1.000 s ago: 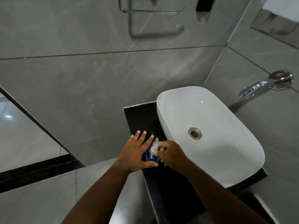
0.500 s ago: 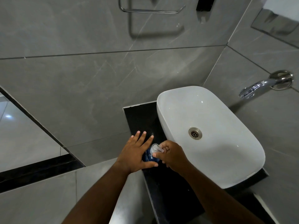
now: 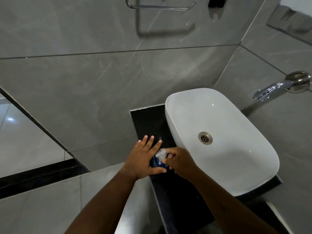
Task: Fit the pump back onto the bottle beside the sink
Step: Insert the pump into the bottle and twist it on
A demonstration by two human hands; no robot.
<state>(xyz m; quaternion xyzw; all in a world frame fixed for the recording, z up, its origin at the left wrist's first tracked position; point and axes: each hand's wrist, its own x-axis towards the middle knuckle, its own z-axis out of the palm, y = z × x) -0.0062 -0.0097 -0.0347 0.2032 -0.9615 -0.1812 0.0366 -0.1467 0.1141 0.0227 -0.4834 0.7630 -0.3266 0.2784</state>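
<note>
A small blue bottle (image 3: 157, 163) stands on the black counter (image 3: 148, 122) just left of the white sink (image 3: 236, 166). My left hand (image 3: 143, 159) cups the bottle's left side, thumb under it and fingers spread forward. A clear pump (image 3: 161, 153) sits on top of the bottle, its nozzle pointing left. My right hand (image 3: 180, 162) pinches the pump from the right with its fingertips. Both hands hide most of the bottle.
The sink's drain (image 3: 205, 137) lies right of my hands. A chrome tap (image 3: 276, 88) juts from the right wall. A towel rail (image 3: 158, 7) hangs on the grey tiled wall above. The counter's left edge drops away under my left wrist.
The pump head has turned on the bottle under my right fingertips, its nozzle now pointing left. My left hand has stayed in place.
</note>
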